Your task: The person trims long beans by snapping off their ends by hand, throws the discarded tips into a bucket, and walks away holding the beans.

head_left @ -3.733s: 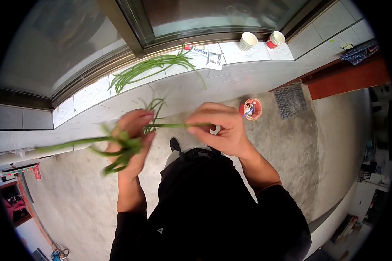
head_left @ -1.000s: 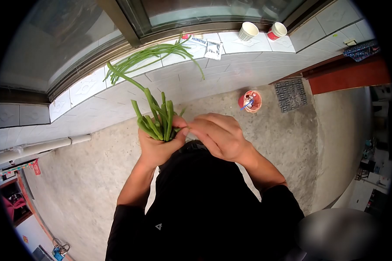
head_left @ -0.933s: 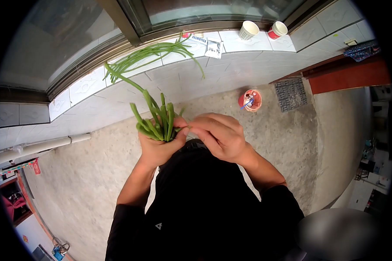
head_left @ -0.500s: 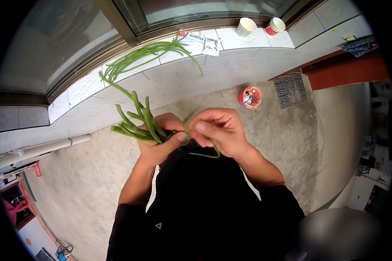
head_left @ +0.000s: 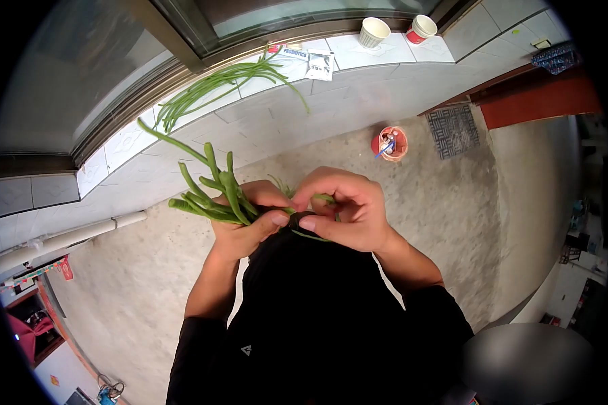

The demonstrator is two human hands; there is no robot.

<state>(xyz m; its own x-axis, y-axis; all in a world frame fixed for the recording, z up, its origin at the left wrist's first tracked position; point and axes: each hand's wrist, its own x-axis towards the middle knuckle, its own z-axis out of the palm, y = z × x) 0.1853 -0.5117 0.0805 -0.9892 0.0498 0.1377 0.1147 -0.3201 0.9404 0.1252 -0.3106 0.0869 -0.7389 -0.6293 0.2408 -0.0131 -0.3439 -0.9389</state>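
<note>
My left hand (head_left: pixel 246 223) is closed round a bunch of long green beans (head_left: pixel 213 196). Their thick ends fan out to the left, and one long bean reaches up toward the ledge. My right hand (head_left: pixel 348 212) is curled close against the left, fingertips and thumb at the bunch's other end. A thin green bean (head_left: pixel 325 199) passes through its fingers, with a strand showing below the thumb. Just where the two hands meet is partly hidden by the fingers. More long beans (head_left: pixel 209 88) lie in a loose pile on the white tiled ledge (head_left: pixel 125 145).
On the ledge are a probiotics packet (head_left: pixel 319 64) and two paper cups (head_left: pixel 373 32). Below, a red bin (head_left: pixel 390 144) with waste in it stands on the concrete floor, beside a dark mat (head_left: pixel 452 131). A white pipe (head_left: pixel 81 236) runs along the wall at left.
My right hand's fingers have curled in and its thumb has dropped lower. The strand hanging from it has shifted nearer the hand. My left hand keeps its hold on the bunch.
</note>
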